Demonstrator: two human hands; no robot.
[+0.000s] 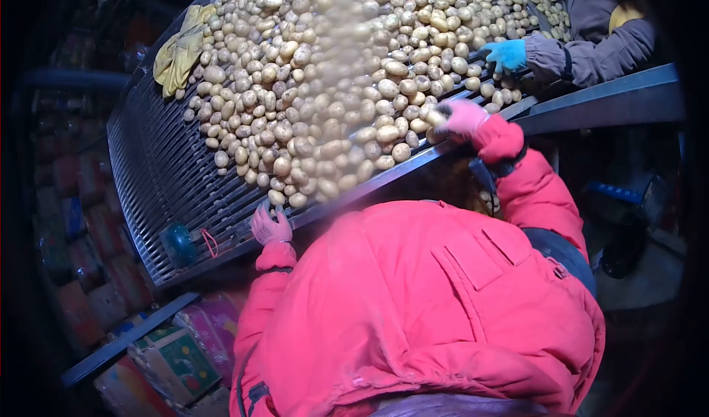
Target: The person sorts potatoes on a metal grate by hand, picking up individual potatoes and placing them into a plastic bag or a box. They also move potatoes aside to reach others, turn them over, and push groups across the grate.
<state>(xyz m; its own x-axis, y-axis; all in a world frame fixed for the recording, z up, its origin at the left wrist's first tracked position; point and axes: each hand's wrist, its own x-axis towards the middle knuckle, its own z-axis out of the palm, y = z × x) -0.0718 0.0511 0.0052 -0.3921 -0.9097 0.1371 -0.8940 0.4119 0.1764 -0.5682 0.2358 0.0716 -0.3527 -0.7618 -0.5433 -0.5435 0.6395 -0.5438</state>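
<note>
Loose potatoes [251, 85] lie in a thick heap over a slatted metal sorting table [151, 170]. My left hand [271, 225], in a pink glove, is at the table's near edge just below the lowest potatoes, its fingers apart and nothing visible in them. Farther right, my right hand [464, 117], also pink-gloved, reaches over the metal rim with its fingers closed around a potato [434, 116]. Part of that potato is hidden by the fingers. A whitish blur hangs over the middle of the heap.
A co-worker's blue-gloved hand [505, 55] reaches onto the potatoes at the right. Yellow cloth [181, 52] drapes the far left side. A teal roll [178, 245] and a red loop [210, 243] sit near the lower left corner. Printed boxes [177, 365] stand below.
</note>
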